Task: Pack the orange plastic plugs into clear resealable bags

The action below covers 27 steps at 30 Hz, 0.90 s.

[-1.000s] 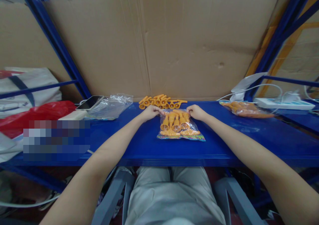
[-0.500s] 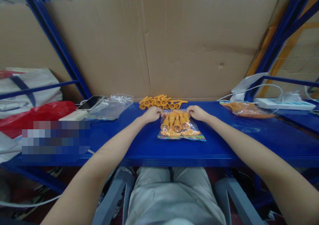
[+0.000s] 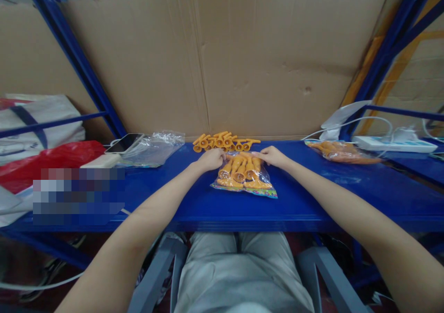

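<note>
A clear plastic bag (image 3: 227,187) with a colourful printed strip along its near edge lies on the blue tabletop. Inside it are several orange horn-shaped plastic pieces (image 3: 239,176), their round cups facing me. My left hand (image 3: 212,159) is closed on the bag's far left corner, fingertips pinched. At the far right part of the same edge is my right hand (image 3: 273,156), thumb and fingers closed on the plastic and pointing left. Just beyond the bag lies a pile of loose orange horn-shaped pieces (image 3: 227,141).
Flat clear bags (image 3: 156,149) and a phone (image 3: 125,143) lie left, near a red plastic bag (image 3: 72,158). To the right are another filled bag (image 3: 342,151) and a white power strip (image 3: 395,144). A cardboard sheet (image 3: 256,63) stands behind, between blue posts.
The bag has shifted slightly left and turned a little. My right hand has moved inward along its far edge, with the fingers more stretched out. My left hand stays at its corner.
</note>
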Each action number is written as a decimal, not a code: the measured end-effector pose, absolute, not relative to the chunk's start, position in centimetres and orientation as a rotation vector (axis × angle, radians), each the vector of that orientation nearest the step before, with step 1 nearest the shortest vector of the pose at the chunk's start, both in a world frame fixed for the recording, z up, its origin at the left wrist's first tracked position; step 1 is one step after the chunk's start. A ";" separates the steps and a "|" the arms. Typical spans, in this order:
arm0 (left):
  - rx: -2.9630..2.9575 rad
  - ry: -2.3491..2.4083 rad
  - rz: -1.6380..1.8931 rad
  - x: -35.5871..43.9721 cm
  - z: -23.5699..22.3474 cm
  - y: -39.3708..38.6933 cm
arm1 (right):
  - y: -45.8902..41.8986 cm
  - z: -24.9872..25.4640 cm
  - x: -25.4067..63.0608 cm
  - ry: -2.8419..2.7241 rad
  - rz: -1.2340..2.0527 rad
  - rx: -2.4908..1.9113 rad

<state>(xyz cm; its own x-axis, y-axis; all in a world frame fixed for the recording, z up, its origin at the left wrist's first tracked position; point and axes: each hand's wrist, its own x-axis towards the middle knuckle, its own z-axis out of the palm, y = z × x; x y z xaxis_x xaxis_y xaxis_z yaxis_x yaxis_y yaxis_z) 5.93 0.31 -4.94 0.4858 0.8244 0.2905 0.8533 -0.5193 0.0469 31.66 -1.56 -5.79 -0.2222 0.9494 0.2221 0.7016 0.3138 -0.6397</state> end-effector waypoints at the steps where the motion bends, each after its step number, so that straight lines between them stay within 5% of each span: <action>1: -2.622 -1.483 -0.432 5.8 -5.0 0.5 | -1.5 -5.8 31.6 -1.975 0.589 -1.438; 18: -2.821 -1.884 -0.819 5.6 -5.6 2.1 | -2.5 -5.3 30.4 -1.799 0.846 -1.357; 27: -2.975 -1.476 -0.816 5.8 -6.1 2.9 | -3.8 -4.1 29.9 -1.851 1.081 -1.389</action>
<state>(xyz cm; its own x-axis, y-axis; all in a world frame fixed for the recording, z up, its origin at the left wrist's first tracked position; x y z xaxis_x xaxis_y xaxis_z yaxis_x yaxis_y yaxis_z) 5.81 2.88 -6.11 0.5228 0.8020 0.2889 0.6710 -0.5962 0.4409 29.88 -3.77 -4.13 -0.2906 0.9566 -0.0201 0.4872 0.1298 -0.8636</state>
